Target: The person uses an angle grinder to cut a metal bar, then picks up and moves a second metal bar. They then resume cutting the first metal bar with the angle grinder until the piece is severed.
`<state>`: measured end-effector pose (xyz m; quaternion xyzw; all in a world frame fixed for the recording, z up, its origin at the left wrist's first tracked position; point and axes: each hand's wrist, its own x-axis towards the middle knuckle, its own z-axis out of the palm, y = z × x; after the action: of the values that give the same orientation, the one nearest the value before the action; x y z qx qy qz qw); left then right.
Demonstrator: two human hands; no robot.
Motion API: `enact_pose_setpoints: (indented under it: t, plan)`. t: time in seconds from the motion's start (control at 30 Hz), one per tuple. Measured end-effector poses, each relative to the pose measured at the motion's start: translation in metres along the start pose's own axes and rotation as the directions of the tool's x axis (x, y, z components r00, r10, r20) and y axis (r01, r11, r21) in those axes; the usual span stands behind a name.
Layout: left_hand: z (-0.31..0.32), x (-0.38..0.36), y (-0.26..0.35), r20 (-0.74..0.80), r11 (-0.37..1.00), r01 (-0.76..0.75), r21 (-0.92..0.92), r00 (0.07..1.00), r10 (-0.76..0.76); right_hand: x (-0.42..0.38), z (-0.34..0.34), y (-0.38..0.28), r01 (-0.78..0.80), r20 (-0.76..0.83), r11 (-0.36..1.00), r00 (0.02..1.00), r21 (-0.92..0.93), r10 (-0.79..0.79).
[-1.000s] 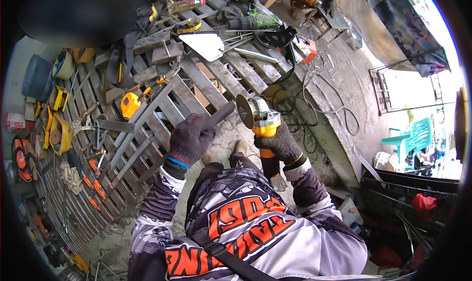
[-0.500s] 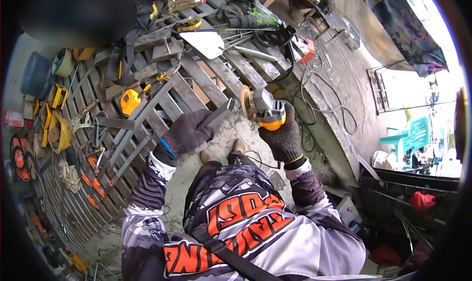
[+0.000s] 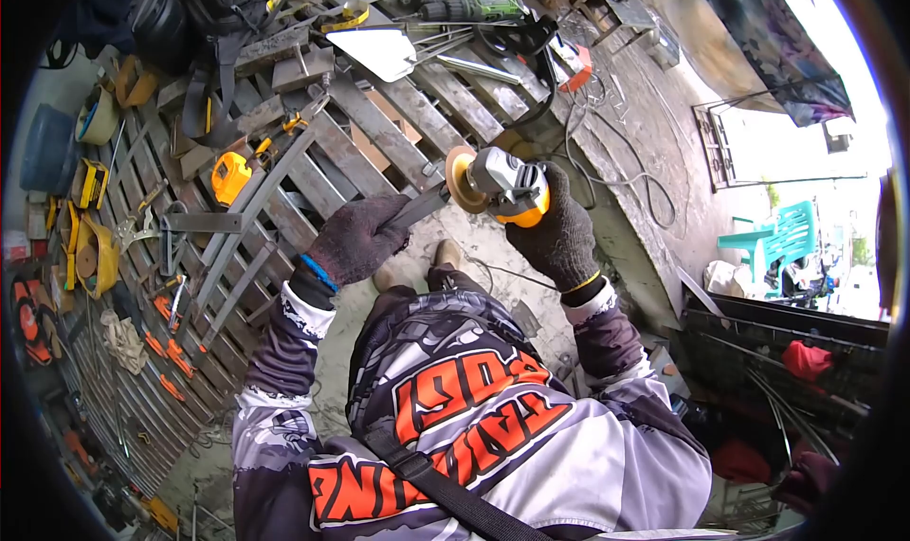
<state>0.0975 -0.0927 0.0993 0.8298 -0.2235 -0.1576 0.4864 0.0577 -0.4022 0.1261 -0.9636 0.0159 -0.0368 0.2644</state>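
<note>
My left hand [image 3: 358, 238], in a dark knit glove, is closed around a short grey metal bar [image 3: 417, 207] whose far end points up and right. My right hand [image 3: 559, 226], gloved too, grips a yellow and grey angle grinder [image 3: 513, 185]. The grinder's tan disc [image 3: 464, 178] is at the bar's far end and overlaps it; whether they touch I cannot tell. Just beyond both hands lies the slatted metal rack [image 3: 341, 157].
On the rack lie a yellow tape measure [image 3: 230, 178], a white plate [image 3: 374, 54], a green drill [image 3: 469, 9] and orange-handled clamps [image 3: 175, 351]. Cables [image 3: 630, 176] run over the ledge at right. A teal chair [image 3: 782, 236] stands beyond.
The grinder disc has come closer to the bar and now overlaps its end. The view has shifted, so the surroundings appear higher and further left.
</note>
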Motion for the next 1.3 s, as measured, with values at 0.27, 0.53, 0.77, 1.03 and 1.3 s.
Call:
enact_pose_setpoints:
  t: [0.27, 0.53, 0.77, 1.03, 1.3]
  plan:
    - [0.000, 0.002, 0.005, 0.032, 1.000, 0.007, 0.008, 0.999, -0.008, -0.005, 0.000, 0.000, 0.061, -0.012, 0.994, 0.998, -0.094, -0.062]
    - [0.002, 0.000, 0.000, 0.036, 0.997, 0.073, -0.040, 0.997, -0.072, -0.008, -0.001, -0.003, 0.029, 0.003, 0.992, 1.000, -0.124, -0.028]
    - [0.003, 0.001, -0.001, 0.049, 0.998, 0.060, -0.036, 0.997, -0.058, -0.010, -0.004, -0.015, -0.008, -0.032, 0.995, 0.999, -0.098, 0.005]
    - [0.003, 0.002, -0.005, 0.051, 0.996, 0.063, 0.066, 0.996, -0.066, -0.011, -0.013, -0.009, -0.010, -0.001, 0.993, 1.000, -0.118, 0.010]
    - [0.004, 0.006, -0.006, 0.030, 0.980, 0.086, 0.182, 0.995, -0.093, -0.030, -0.008, -0.007, 0.007, 0.059, 0.991, 0.998, -0.132, 0.000]
